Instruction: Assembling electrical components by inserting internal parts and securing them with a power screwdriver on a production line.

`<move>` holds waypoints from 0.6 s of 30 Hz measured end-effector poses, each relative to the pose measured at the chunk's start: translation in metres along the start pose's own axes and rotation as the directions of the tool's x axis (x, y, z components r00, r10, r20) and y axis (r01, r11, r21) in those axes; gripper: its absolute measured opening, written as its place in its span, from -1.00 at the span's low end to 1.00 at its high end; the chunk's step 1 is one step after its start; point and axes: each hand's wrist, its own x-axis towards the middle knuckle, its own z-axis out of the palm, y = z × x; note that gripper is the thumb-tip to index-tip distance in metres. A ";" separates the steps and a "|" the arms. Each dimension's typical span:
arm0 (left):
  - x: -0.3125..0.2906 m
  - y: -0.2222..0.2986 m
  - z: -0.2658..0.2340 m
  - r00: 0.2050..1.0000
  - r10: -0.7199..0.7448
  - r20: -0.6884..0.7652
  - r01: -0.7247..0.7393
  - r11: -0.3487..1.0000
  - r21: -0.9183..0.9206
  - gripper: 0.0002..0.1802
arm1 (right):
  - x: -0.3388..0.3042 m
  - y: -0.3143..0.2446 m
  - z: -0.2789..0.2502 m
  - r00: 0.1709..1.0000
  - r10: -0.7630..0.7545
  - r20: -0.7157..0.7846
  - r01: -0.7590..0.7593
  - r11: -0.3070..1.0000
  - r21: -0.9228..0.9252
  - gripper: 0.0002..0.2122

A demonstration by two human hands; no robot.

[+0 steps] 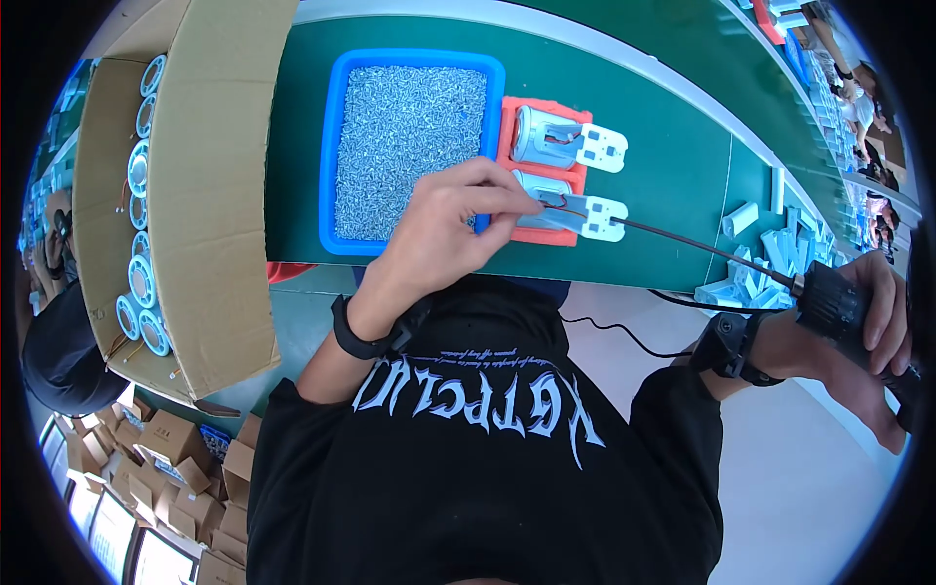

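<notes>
My left hand [450, 222] reaches over the near white housing [600, 218], thumb and fingertips pinched together beside its thin dark and reddish wires [564, 207]. What the pinch holds, if anything, is hidden. My right hand [882, 317], at the far right, grips a black electric screwdriver [827, 300]. Its long thin bit slants leftward, with the tip at the flat end of that near housing. A second white housing [600, 148] lies just beyond, in the same red-orange holder [549, 103]. Left of the holder, a blue tray [330, 156] is full of small silvery screws [409, 141].
A tall cardboard box [229, 195] with round white parts [141, 280] stands on the left. Loose white pieces [756, 258] are heaped at the green table's [673, 175] right end. Black cables [634, 343] hang near my right forearm. Cartons [175, 439] crowd the lower left.
</notes>
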 end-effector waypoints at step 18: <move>0.002 -0.017 0.032 0.990 -0.131 0.046 0.132 0.786 -0.604 -0.86 | -0.006 0.027 -0.039 0.913 0.258 0.317 -0.349 0.895 0.278 -0.35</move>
